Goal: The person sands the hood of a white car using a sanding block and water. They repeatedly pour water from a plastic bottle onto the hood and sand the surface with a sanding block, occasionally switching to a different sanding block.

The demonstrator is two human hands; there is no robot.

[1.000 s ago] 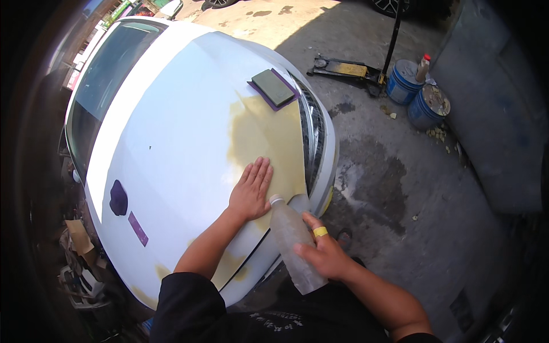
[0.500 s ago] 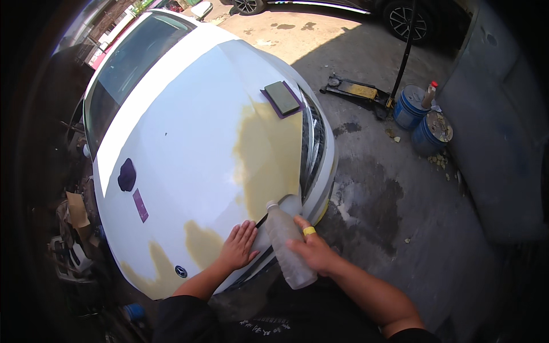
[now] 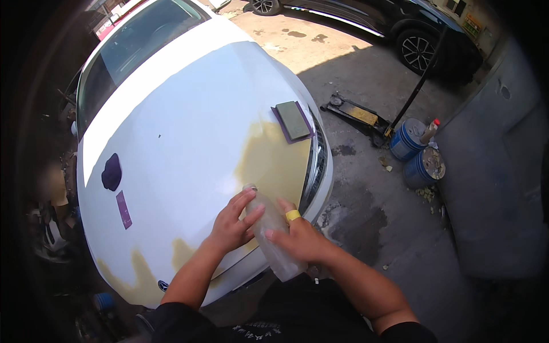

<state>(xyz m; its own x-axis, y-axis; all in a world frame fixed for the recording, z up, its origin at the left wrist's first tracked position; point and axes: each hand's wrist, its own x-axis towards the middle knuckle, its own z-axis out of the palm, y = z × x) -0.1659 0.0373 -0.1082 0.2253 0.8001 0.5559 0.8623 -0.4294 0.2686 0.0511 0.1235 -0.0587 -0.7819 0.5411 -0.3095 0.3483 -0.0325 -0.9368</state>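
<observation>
A cloudy, translucent plastic bottle (image 3: 267, 228) tilts over the front edge of a white car hood (image 3: 183, 148). My right hand (image 3: 300, 237), with yellow tape round one finger, is wrapped around the bottle's body. At the bottle's neck my left hand (image 3: 231, 220) has its fingers apart, the tips lying over the upper end; whether they grip it cannot be made out. Tan patches (image 3: 269, 163) mark the hood's front. Beyond the hands a grey-green block (image 3: 293, 120) rests on a purple sheet (image 3: 278, 122) near the headlight (image 3: 317, 148).
On the hood's left lie a dark purple piece (image 3: 112, 172) and a purple strip (image 3: 124, 210). To the right on the floor stand a trolley jack (image 3: 357, 117) and two blue buckets (image 3: 407, 143). A grey panel (image 3: 497, 188) leans at far right; a dark car (image 3: 394, 34) is behind.
My left hand has lifted off the hood's front edge to the bottle's neck. The bottle in my right hand has shifted slightly left and up. The view has moved as well.
</observation>
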